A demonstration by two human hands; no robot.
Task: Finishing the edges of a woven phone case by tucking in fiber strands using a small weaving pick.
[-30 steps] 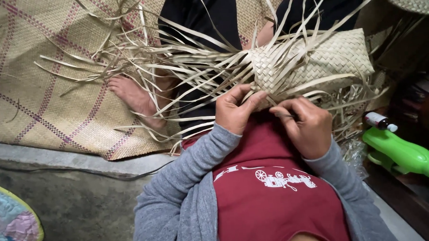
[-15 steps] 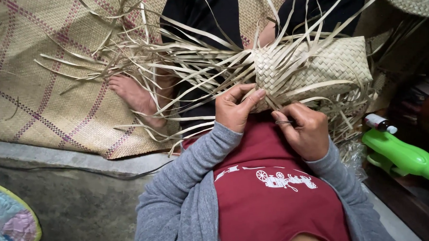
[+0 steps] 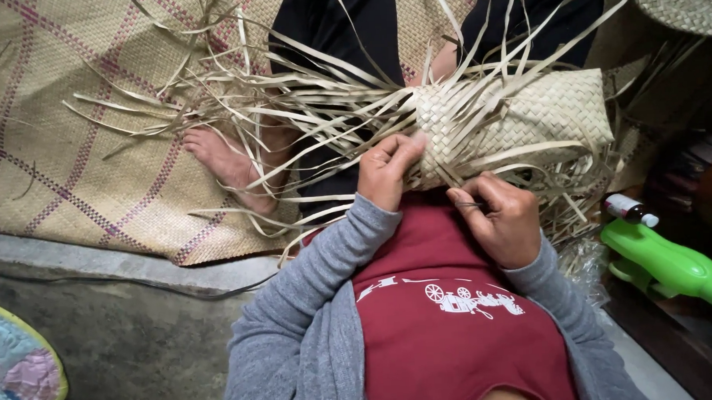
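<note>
Left hand (image 3: 387, 171): closed, pinching loose straw strips (image 3: 288, 119) at near edge of woven straw piece (image 3: 521, 121). Right hand (image 3: 501, 218): closed, fingers curled on thin strip below same piece. Woven piece: across lap, above red shirt (image 3: 449, 316). Bare foot (image 3: 226, 162) on checked mat (image 3: 57, 141). Green toy (image 3: 667, 262) at right.

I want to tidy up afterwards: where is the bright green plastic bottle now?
In the head view, the bright green plastic bottle lies on its side at the lower right, beyond the right hand and below the pale woven straw piece.
</note>
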